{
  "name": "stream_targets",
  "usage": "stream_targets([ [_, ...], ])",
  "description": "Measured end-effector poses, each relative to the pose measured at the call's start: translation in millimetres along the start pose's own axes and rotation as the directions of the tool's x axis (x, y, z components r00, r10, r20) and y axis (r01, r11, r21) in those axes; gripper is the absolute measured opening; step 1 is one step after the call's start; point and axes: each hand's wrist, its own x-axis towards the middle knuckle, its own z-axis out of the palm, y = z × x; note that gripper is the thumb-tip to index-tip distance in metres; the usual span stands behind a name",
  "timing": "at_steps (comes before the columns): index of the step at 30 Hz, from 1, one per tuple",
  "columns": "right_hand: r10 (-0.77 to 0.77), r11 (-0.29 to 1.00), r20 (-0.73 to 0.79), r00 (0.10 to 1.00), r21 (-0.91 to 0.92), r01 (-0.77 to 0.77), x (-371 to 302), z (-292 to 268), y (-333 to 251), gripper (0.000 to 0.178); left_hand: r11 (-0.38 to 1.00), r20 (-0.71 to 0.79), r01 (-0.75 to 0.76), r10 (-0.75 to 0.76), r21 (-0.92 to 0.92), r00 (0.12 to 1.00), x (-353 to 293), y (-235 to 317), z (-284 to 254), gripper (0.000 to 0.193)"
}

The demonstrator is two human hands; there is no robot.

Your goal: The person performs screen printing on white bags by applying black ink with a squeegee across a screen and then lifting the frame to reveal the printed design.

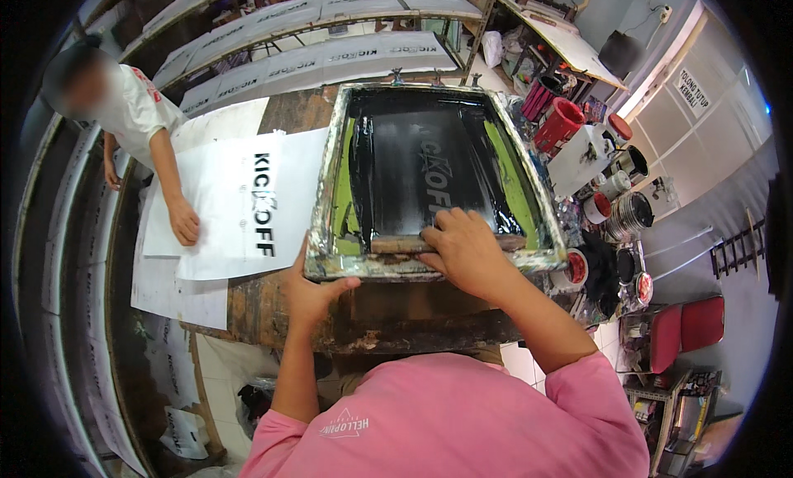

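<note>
A screen printing frame [330, 263] lies on the worktable in front of me, its rim smeared with paint. Black ink coats most of the mesh [396, 164], and green strips run down both sides. At the frame's near left corner my left hand [312, 294] grips the rim, thumb along the near edge. My right hand [467, 251] is closed on the wooden handle of a squeegee [396, 244] at the near end of the mesh. Its blade is hidden. Left of the frame lie white printed sheets [223, 197] with black lettering.
A co-worker's hand [183, 222] rests on the sheets at left. Racks [330, 23] of printed sheets stand behind and along the left. Paint cans, including a red container [559, 123], crowd the table's right side. A red chair [681, 333] stands at far right.
</note>
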Motion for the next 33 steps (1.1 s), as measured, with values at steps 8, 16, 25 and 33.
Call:
stream_targets([
  [8,0.093,0.952,0.145,0.985,0.278,-0.131,-31.7,85.5,-11.4,0.048,0.747,-0.007,-0.087,0.122,0.659,0.993,-14.3,-85.6,-3.3,0.117],
  [16,0.003,0.992,-0.131,0.991,0.122,0.013,43.7,129.7,41.5,0.065,0.755,0.039,-0.114,0.116,0.646,0.992,-12.8,-88.2,-5.8,0.120],
  [25,0.012,1.000,-0.258,0.966,-0.014,-0.016,239.6,170.3,176.6,0.038,0.828,-0.010,-0.045,0.061,0.559,0.998,-11.9,-79.4,-6.5,0.113],
  [33,0.002,1.000,-0.080,0.997,0.024,0.000,265.9,116.5,188.3,0.043,0.822,-0.048,-0.185,0.249,0.539,0.967,-15.2,-86.5,-4.1,0.128],
])
